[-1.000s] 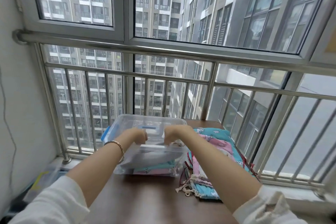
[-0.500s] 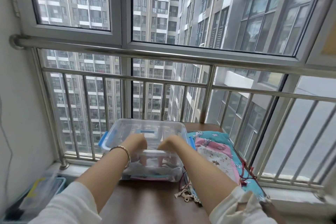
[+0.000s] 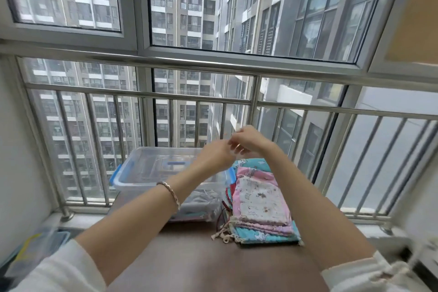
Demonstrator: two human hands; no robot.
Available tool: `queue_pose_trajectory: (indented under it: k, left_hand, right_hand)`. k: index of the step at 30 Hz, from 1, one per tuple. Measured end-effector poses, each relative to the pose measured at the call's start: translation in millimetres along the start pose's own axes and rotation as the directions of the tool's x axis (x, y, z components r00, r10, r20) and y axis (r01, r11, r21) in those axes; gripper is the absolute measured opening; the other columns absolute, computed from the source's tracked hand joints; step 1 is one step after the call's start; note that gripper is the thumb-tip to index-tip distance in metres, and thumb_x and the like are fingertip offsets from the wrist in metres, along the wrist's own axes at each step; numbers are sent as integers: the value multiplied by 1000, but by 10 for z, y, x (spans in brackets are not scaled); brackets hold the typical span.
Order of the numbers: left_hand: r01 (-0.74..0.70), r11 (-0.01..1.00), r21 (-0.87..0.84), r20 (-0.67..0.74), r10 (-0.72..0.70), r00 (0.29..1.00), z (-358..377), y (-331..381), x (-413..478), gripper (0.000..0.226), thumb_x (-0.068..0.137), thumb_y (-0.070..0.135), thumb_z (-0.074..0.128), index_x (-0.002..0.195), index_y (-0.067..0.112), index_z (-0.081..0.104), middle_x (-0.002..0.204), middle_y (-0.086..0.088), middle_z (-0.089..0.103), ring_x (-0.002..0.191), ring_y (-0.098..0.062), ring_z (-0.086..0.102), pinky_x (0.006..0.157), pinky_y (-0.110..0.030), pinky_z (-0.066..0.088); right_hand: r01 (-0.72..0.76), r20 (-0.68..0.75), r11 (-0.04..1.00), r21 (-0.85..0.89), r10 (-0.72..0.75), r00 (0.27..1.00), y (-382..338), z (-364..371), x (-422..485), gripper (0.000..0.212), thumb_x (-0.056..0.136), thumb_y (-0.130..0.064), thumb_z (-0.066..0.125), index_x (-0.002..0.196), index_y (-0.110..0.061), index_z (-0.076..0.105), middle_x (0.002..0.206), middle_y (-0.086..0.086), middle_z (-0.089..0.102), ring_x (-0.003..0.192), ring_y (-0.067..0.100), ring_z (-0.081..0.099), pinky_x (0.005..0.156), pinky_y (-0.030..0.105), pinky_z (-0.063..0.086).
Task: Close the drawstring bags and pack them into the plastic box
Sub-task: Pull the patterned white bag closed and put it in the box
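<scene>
Left of the plastic box (image 3: pixel 142 174), down on the floor, sits a blurred translucent bin (image 3: pixel 35 246). The plastic box is clear, with blue latches at its ends. It stands open at the far edge of the brown tabletop (image 3: pixel 201 258), against the steel railing (image 3: pixel 142 95). Cloth pieces (image 3: pixel 201 204) in grey, pink and teal lie on the box's bottom and show through its near wall.

The person's left forearm crosses over the box's near right corner and carries a bracelet (image 3: pixel 169 191) at the wrist. The left hand (image 3: pixel 216 156) is held up in the air above the box's right end. Its back faces the camera and its fingers are hidden, so its grip cannot be told. The right hand (image 3: pixel 246 140) hangs just beside it, slightly higher, with the fingers curled towards the left hand. Blur hides whether it pinches anything.

Right of the box, touching its right end, a stack of drawstring bags (image 3: pixel 259 201) lies flat on the tabletop. A cream printed bag is on top, with pink and teal ones beneath, and the cords trail off the near edge.
</scene>
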State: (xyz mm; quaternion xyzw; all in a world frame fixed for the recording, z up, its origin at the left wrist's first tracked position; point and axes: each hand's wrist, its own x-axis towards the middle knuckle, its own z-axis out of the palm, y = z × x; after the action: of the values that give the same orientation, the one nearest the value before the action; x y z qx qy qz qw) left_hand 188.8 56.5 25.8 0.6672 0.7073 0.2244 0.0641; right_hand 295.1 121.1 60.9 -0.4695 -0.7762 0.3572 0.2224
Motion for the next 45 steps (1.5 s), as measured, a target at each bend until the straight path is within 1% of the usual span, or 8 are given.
queue_pose_trajectory:
  k: [4, 7, 16, 23, 27, 31, 37, 45]
  left_hand:
    - [-154, 987, 35, 304, 136, 943, 535, 582, -165, 9, 82, 8, 53, 90, 9, 58, 77, -5, 59, 64, -21, 60, 47, -25, 44]
    - [-220, 956, 196, 422, 120, 899, 941, 699, -285, 28, 86, 3, 52, 113, 6, 59, 106, -11, 63, 84, -28, 61, 62, -32, 49]
    - [-210, 886, 413, 426, 16, 905, 1373, 432, -376, 30, 92, 5, 46, 120, 3, 56, 124, -12, 61, 118, -29, 54, 109, -45, 33]
    - [-151, 959, 240, 405, 43, 913, 1293, 422, -326, 33, 95, 19, 50, 123, 3, 54, 121, -13, 61, 110, -30, 58, 91, -36, 50]
    - [-30, 989, 141, 261, -8, 965, 1301, 472, -359, 52, 94, 39, 53, 130, 3, 45, 122, -13, 56, 107, -30, 59, 80, -37, 49]
    - [-113, 985, 133, 6, 113, 994, 1168, 549, -406, 46, 89, -9, 43, 127, 15, 54, 95, -8, 62, 82, -27, 64, 63, -33, 50]
    - [-187, 982, 28, -219, 188, 958, 746, 629, -476, 15, 95, 6, 35, 87, 8, 48, 80, -7, 58, 68, -24, 56, 59, -36, 51]
    - [-226, 974, -19, -198, 218, 956, 221, 39, -965, 24, 103, 30, 33, 94, 17, 50, 83, 2, 60, 69, -16, 59, 63, -34, 54]
  right_hand:
    - [-186, 61, 945, -270, 209, 976, 684, -147, -258, 17, 85, 1, 49, 77, 2, 64, 64, 11, 65, 55, 19, 62, 52, 25, 52]
    - [-259, 136, 872, -414, 341, 930, 1214, -87, -459, 15, 86, -2, 52, 90, 2, 65, 72, 11, 65, 58, 19, 60, 53, 26, 51]
    - [-243, 86, 766, -595, 361, 928, 1822, 199, -769, 31, 77, 4, 59, 106, 0, 69, 108, 15, 70, 94, 26, 65, 75, 31, 52]
    - [-185, 73, 727, -662, 308, 948, 1689, 151, -811, 15, 92, -4, 43, 89, -4, 58, 96, 16, 59, 82, 24, 49, 63, 29, 37]
    - [-166, -36, 844, -509, 172, 984, 1527, 20, -727, 39, 95, -10, 36, 132, 0, 41, 91, 8, 61, 74, 23, 59, 58, 33, 42]
    - [-99, -147, 860, -501, 29, 989, 1313, -230, -681, 15, 96, -11, 38, 104, -10, 50, 97, 11, 60, 80, 24, 55, 70, 38, 46]
    - [98, -394, 944, -315, -224, 891, 933, -443, -764, 18, 98, -19, 41, 99, -14, 58, 81, 1, 60, 60, 11, 49, 57, 29, 38]
    - [182, -127, 979, 92, -170, 977, 705, -155, -941, 24, 81, -29, 43, 67, -10, 47, 66, 10, 38, 65, 21, 37, 63, 35, 33]
